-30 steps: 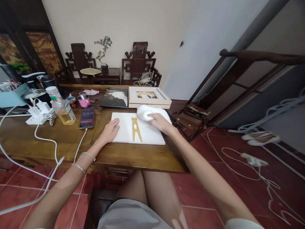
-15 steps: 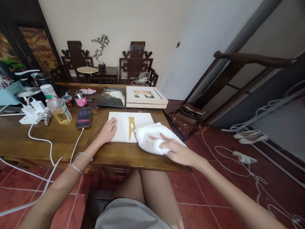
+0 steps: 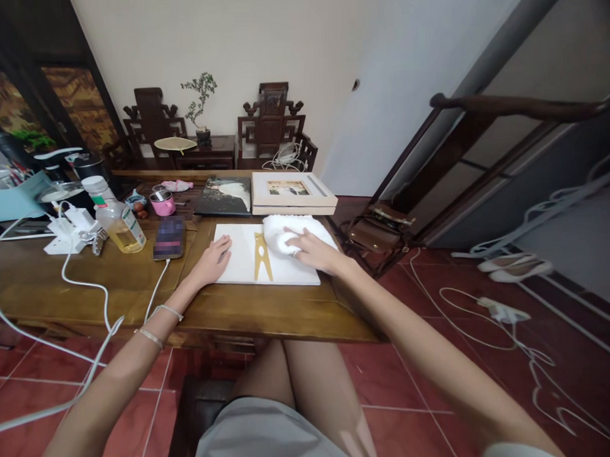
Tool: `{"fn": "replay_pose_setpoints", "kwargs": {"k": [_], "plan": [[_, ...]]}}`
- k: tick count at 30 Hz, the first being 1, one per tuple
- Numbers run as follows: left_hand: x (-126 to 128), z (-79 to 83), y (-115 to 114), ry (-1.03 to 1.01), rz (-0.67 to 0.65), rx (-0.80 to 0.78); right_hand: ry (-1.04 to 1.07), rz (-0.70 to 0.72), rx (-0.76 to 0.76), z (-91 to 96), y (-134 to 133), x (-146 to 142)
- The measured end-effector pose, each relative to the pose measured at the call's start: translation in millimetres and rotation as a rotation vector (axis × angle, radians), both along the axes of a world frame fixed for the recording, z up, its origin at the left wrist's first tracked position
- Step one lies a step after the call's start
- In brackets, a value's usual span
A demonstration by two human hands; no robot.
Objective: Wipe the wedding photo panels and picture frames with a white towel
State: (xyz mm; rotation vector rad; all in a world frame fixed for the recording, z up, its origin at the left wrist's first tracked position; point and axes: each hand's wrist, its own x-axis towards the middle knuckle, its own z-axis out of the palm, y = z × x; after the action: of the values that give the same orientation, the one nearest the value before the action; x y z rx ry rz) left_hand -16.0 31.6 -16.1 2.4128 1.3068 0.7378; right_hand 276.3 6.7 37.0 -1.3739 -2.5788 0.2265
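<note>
The right hand (image 3: 313, 249), fingers curled over the bunched white cloth (image 3: 284, 230), has swept it from the white panel's (image 3: 239, 261) near corner to its far right, the left hand (image 3: 213, 260) staying flat, fingers together, on the left edge.

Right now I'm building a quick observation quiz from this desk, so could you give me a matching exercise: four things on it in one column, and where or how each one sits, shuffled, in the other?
Things:
1. white cloth
2. white panel
3. phone
4. pink cup

Places or states:
A. a white cable runs from its near end
B. bunched under the right hand
C. lying flat, its left edge under the left hand
D. standing farther back on the table, beyond the phone

Pairs: 1-B, 2-C, 3-A, 4-D
</note>
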Motion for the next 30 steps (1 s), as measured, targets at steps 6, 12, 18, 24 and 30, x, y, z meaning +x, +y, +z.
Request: {"fn": "replay_pose_setpoints", "kwargs": {"k": [6,12,18,24,30], "plan": [[2.3,-0.5,-2.7,-0.014,0.016,0.000,0.030,0.134,-0.033,3.3,-97.5,8.8],[-0.4,1.8,-4.1,-0.017,-0.014,-0.009,-0.009,0.088,-0.043,6.0,-87.7,11.2],[-2.0,3.0,-4.5,-0.029,-0.013,-0.038,-0.023,-0.012,0.017,2.2,10.3,3.6],[-0.5,3.2,-5.1,-0.043,-0.002,-0.048,-0.009,-0.029,0.012,8.3,22.8,4.0],[1.0,-0.9,-4.9,-0.042,0.005,-0.034,-0.043,0.007,-0.049,15.0,-56.9,17.1]]}}
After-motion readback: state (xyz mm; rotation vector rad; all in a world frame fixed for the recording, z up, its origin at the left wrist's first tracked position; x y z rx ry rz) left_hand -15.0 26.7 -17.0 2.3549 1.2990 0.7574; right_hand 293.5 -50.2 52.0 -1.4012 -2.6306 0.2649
